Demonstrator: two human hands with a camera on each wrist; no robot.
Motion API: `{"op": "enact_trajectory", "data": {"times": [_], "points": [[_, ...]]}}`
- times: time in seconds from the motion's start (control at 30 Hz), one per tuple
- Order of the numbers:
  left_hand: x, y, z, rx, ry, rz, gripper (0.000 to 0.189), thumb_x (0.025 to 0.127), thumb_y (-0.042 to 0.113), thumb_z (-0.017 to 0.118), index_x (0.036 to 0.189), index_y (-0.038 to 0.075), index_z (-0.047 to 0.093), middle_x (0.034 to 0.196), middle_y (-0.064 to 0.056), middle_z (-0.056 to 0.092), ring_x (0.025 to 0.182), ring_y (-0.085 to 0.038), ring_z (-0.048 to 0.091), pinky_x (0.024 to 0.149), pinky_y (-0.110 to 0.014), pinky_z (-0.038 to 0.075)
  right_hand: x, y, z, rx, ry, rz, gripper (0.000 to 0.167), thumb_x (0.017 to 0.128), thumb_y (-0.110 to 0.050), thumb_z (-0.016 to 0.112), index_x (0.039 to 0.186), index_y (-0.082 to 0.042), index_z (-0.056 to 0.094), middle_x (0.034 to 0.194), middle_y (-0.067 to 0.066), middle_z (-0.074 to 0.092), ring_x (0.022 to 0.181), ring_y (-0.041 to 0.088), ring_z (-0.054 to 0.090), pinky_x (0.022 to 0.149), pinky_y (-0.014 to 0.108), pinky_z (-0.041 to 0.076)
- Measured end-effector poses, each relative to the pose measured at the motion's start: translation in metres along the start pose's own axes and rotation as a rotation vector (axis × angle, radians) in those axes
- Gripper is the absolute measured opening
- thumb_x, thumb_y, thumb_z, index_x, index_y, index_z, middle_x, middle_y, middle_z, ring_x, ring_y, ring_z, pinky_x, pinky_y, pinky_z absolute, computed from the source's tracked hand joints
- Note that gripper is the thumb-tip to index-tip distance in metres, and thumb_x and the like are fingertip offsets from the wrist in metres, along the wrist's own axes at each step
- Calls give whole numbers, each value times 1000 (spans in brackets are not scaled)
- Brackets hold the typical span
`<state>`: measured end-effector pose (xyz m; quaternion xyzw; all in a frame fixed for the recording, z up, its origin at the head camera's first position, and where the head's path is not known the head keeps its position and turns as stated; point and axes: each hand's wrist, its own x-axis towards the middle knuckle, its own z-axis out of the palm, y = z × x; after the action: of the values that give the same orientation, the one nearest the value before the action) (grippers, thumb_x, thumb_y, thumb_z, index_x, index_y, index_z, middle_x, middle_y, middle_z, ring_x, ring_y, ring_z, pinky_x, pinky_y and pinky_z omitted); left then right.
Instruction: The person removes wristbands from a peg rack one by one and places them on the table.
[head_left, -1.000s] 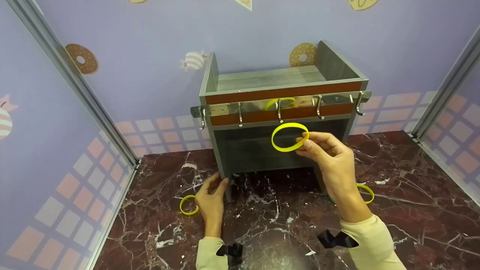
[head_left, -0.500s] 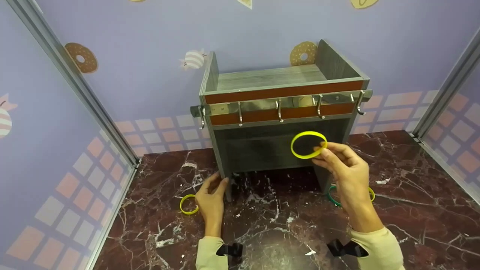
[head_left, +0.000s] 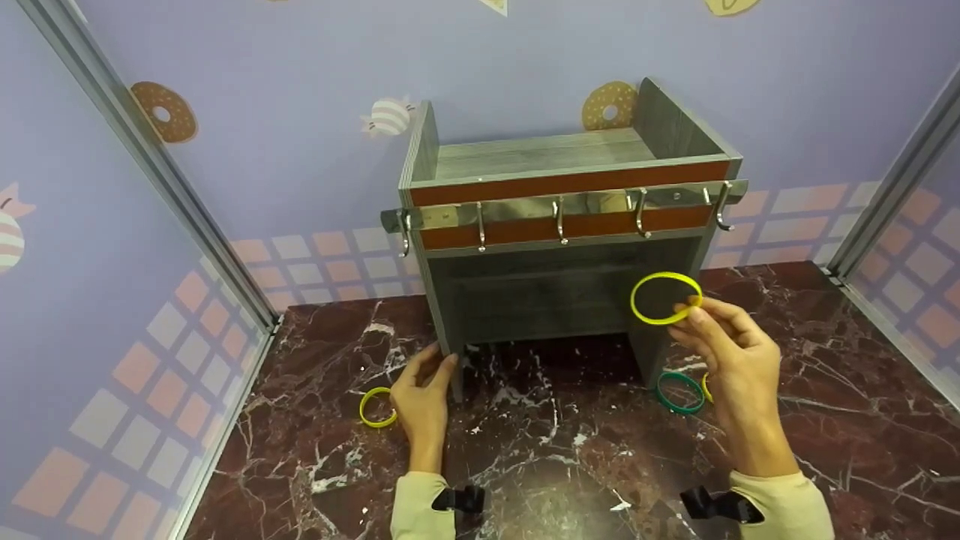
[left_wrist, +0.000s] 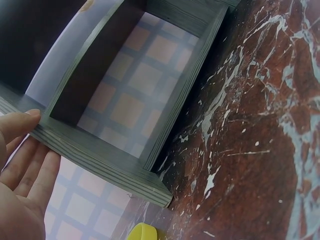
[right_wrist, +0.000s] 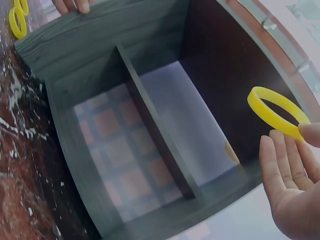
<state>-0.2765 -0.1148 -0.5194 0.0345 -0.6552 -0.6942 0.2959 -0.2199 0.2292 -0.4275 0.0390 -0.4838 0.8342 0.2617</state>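
Note:
My right hand [head_left: 739,360] pinches a yellow silicone wristband [head_left: 654,322] between thumb and fingers, held in the air before the right side of a grey wooden rack [head_left: 540,300]. In the right wrist view the held wristband [right_wrist: 270,117] overlaps the rack's dark front panel. Low on the rack's left side panel, my left hand [head_left: 421,394] grips the edge, thumb inside and fingers outside, as the left wrist view shows. Across the rack's front runs a metal rail [head_left: 525,208] with several hooks [head_left: 560,225], all without wristbands.
Beside my left hand a yellow wristband [head_left: 361,409] lies on the dark red marbled table [head_left: 555,480]. A green wristband [head_left: 682,412] lies by the rack's right foot, with another yellow wristband [head_left: 706,388] partly hidden behind my right wrist. Patterned walls [head_left: 300,150] enclose the table.
My right hand has moved right and down with the yellow wristband, away from the middle hook. The green wristband has come into view. My left hand stays on the rack.

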Motion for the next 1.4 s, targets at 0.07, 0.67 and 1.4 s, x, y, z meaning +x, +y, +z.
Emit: {"op": "enact_trajectory", "data": {"times": [0.07,0.67,1.4], "points": [[0,0,0,0,2,-4,26,88,0,86,113,-3,79,107,-19,78,92,-26,77,80,-23,61,1,-1,-5,5,14,1,24,101,6,67,120,21,64,105,25,74,88,28,76,81,37,64],[-2,3,2,-10,0,0,25,88,1,87,112,0,80,106,-17,78,93,-28,77,78,-23,61,2,-6,-34,114,133,18,19,100,8,68,116,19,67,103,27,75,83,29,76,76,36,65],[-1,-1,-2,10,-14,5,24,90,4,86,113,1,80,106,-17,78,95,-31,77,79,-23,61,19,-3,-89,128,347,4,18,93,11,75,110,17,70,97,24,77,78,28,77,74,37,65]]}}
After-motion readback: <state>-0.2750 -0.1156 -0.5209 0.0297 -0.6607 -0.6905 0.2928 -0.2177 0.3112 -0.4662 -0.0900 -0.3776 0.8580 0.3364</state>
